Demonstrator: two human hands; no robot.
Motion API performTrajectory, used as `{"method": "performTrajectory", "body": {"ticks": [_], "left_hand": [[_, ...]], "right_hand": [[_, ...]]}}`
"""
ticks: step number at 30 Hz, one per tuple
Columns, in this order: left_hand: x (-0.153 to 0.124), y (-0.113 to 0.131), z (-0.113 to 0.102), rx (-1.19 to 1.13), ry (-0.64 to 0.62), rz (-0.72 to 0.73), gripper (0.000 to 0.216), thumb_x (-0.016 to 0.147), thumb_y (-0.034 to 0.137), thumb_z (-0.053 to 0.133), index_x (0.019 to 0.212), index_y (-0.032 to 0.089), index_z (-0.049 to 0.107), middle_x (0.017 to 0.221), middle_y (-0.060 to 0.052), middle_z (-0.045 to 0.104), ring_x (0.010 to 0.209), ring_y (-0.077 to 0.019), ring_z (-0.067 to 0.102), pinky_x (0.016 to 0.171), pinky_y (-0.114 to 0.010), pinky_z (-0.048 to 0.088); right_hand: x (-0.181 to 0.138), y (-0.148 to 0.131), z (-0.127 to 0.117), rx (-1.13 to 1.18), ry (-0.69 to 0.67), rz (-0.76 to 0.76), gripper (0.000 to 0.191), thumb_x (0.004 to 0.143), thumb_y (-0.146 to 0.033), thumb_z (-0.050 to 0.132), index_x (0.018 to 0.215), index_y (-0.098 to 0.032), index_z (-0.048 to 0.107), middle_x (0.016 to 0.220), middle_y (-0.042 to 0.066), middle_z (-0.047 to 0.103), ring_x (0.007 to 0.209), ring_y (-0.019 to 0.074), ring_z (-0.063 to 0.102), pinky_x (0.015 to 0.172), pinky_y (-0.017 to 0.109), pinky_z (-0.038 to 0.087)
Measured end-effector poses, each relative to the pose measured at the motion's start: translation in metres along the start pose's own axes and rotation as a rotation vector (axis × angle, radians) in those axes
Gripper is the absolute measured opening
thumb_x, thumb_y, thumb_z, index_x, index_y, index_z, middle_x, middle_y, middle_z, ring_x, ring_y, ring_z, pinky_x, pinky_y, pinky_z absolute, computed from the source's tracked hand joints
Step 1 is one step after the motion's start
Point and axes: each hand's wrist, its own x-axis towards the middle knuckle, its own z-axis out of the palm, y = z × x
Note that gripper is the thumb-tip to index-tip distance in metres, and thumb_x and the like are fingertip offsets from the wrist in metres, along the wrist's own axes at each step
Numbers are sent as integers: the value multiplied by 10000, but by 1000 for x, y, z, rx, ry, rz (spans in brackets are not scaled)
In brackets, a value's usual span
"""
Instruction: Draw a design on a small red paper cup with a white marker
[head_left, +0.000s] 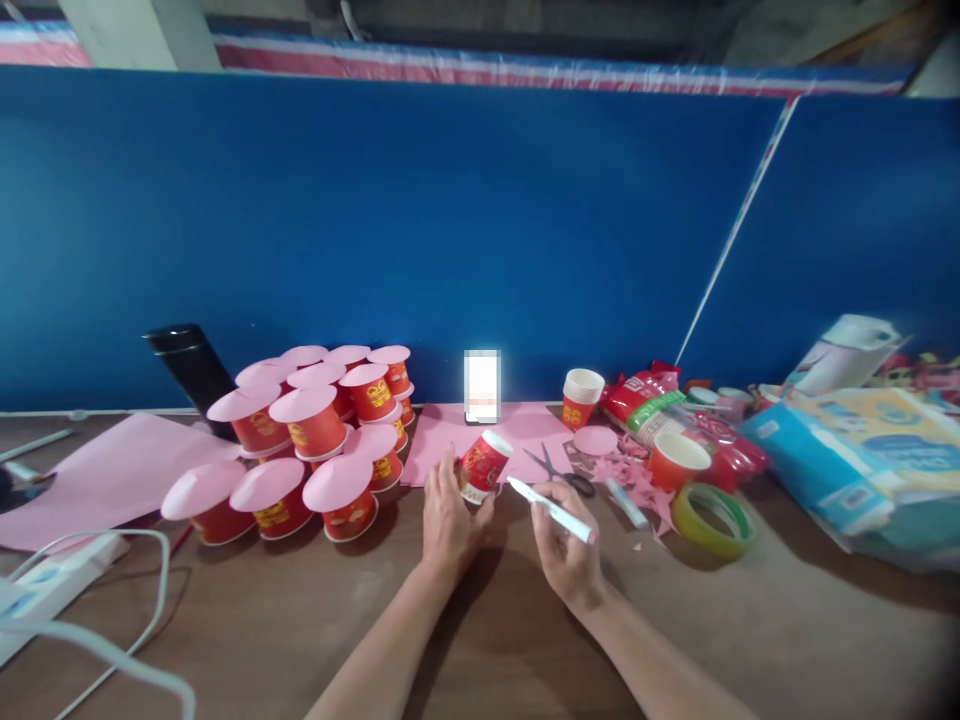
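My left hand (451, 515) is closed around a red paper cup (484, 462) that tilts to the right, its white end facing up. A pale marker pen (553, 508) is pinched in my right hand (564, 548), its tip pointing left toward the cup. Behind the cup a pink paper sheet (529, 425) lies flat, and dark scissors (564, 470) rest at its right edge. To the left, several red cups (276, 508) stand upside down, in part stacked, with pink paper discs (336, 480) on top.
At the back stands a phone (482, 388). On the right are a cup stack (582, 398), pink scraps (634, 475), an orange-red cup (679, 462), a tape roll (714, 522) and a blue package (825, 460). A black flask (191, 370) and power strip (60, 585) are at left.
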Motion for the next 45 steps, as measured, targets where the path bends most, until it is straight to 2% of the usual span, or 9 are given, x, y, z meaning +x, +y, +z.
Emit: {"method": "performTrajectory", "body": {"ticks": [4, 7, 10, 14, 19, 27, 32, 45], "left_hand": [[-2, 2, 0, 38, 8, 18, 792, 738, 310, 640, 1398, 103, 254, 1188, -191, 503, 1118, -310, 487, 935, -489, 433], [-4, 1, 3, -28, -27, -56, 793, 740, 341, 634, 1399, 106, 261, 1235, -194, 489, 1161, -317, 468, 954, -491, 415], [-3, 0, 5, -220, -106, -208, 771, 720, 354, 645, 1377, 136, 306, 1280, -173, 486, 1187, -302, 473, 964, -462, 413], [2, 2, 1, -537, -246, -367, 575, 739, 353, 613, 1243, 129, 448, 1138, -129, 600, 1012, -241, 591, 891, -382, 458], [5, 10, -5, -643, -290, -468, 517, 728, 352, 623, 1182, 137, 500, 1027, -94, 658, 900, -221, 622, 832, -351, 473], [0, 12, -3, -711, -386, -458, 563, 738, 364, 618, 1226, 121, 477, 1055, -110, 656, 914, -225, 613, 848, -357, 460], [-1, 11, -3, -671, -394, -424, 558, 750, 382, 609, 1227, 124, 478, 1054, -105, 653, 923, -225, 609, 854, -357, 454], [-1, 13, -4, -710, -395, -450, 580, 714, 401, 644, 1209, 135, 501, 1034, -91, 665, 911, -228, 621, 841, -348, 465]], "right_hand": [[0, 1, 1, -12, 4, -14, 103, 883, -149, 488, 957, -191, 547, 840, 43, 578, 777, 170, 570, 718, 305, 466], [0, 2, 2, -13, 5, -12, 111, 887, -147, 486, 973, -188, 544, 851, 47, 581, 785, 170, 574, 720, 301, 472], [0, 2, 2, -26, 2, -21, 104, 890, -148, 481, 964, -182, 545, 845, 49, 583, 786, 170, 577, 722, 301, 476], [2, 0, 1, -42, 1, -26, 90, 888, -162, 488, 952, -172, 551, 848, 63, 595, 796, 180, 584, 721, 310, 483], [3, -1, 1, -48, -8, -22, 88, 891, -172, 483, 935, -171, 559, 842, 71, 606, 786, 184, 592, 717, 318, 493], [3, 0, 1, -35, -38, -28, 99, 887, -158, 488, 942, -175, 569, 848, 63, 614, 802, 186, 595, 741, 325, 483], [6, -5, 0, -61, -42, -51, 93, 891, -163, 489, 926, -182, 573, 823, 50, 617, 783, 175, 595, 736, 313, 489], [5, -3, 2, -78, -22, -55, 96, 893, -190, 489, 930, -182, 577, 806, 56, 631, 758, 178, 613, 707, 311, 510]]}}
